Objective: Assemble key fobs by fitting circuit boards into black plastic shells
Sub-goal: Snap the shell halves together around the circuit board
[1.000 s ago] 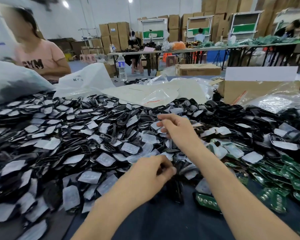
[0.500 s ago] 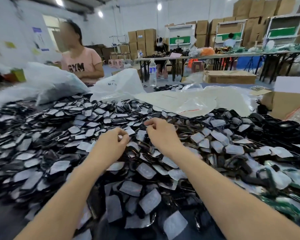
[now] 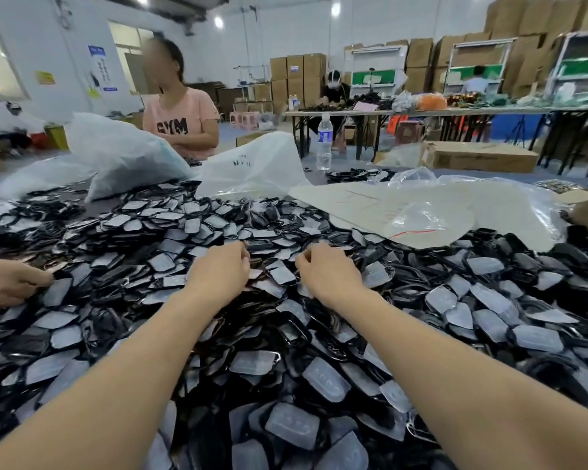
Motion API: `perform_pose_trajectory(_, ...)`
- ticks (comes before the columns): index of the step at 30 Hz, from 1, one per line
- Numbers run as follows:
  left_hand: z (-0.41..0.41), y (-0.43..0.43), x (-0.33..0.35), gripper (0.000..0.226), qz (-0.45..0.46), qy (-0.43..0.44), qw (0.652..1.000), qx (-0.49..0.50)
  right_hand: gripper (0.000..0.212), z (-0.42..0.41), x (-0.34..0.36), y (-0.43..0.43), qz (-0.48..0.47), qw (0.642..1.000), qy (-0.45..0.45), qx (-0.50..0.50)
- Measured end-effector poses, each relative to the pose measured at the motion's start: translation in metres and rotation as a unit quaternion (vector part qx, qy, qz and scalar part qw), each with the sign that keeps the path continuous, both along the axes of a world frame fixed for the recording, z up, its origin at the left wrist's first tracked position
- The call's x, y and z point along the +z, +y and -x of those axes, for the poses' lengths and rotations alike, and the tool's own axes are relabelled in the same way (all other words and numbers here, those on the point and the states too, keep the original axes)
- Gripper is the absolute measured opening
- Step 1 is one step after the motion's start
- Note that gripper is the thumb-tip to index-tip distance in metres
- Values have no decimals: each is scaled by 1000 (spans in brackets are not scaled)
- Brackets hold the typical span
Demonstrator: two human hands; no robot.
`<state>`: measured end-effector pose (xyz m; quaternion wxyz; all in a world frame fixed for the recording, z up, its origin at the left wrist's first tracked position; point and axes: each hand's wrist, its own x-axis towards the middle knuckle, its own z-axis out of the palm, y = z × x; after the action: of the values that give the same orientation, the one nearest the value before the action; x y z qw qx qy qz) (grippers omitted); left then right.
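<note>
Black plastic key-fob shells [image 3: 319, 337], many fitted with translucent grey rubber button pads [image 3: 292, 425], lie in one wide loose heap that fills the near and middle ground. Both bare forearms reach forward over it, and the two hands sit side by side on the heap's far middle, a little apart, with shells under and all around them.

The left hand [image 3: 219, 273] is knuckles-up with its fingers curled down into the pile. Its fingertips are just beside a dark rectangular shell [image 3: 262, 245] lying flat, but whether they grip it cannot be told. The right hand [image 3: 330, 273] is also knuckles-up with fingers curled, thumb and forefinger drawn close together at its left edge. What, if anything, they pinch is hidden. No green circuit board can be made out near either hand.

At the left edge, another person's hand [image 3: 7, 283] rests on the same heap, well apart from the two working hands. Beyond the heap lie two white plastic sacks [image 3: 123, 150] and a clear plastic bag [image 3: 414, 215] on a pale beige sheet [image 3: 353, 201]. A person in a pink printed T-shirt [image 3: 180, 127] stands behind the sacks. Farther right are a clear water bottle [image 3: 324, 142] standing upright and a long brown cardboard box [image 3: 479, 157]. Long work tables [image 3: 387, 112] and stacked brown cartons [image 3: 296, 76] stand against the back wall.
</note>
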<state>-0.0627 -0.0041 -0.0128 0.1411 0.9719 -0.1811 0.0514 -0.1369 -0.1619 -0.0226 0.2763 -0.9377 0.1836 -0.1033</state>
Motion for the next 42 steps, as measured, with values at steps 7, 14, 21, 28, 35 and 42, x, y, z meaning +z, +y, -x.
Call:
perform_pose_trajectory(7,-28,12,2,22,-43,46,997,-45,35,-16,-4,10,31,999,-32,1)
perform_pose_trajectory(14,-32,10,6,28,-109,44,983,-143,33,-19,-3,4,10,998,-67,-7)
perform_pose_trajectory(21,-31,-1,-7,22,-241,-61,957,-152,32,-15,-1,2,6,997,-77,-21)
perform_pose_trajectory(28,-24,8,-15,15,-182,-193,954,-142,30,2,7,-9,-21,994,-101,-18)
perform_pose_trajectory(35,30,-9,4,10,18,-358,908,-217,27,43,35,-31,-400,909,-113,-23)
perform_pose_trajectory(42,118,-73,-2,10,53,-436,842,-314,27,132,23,-58,-528,834,-156,30)
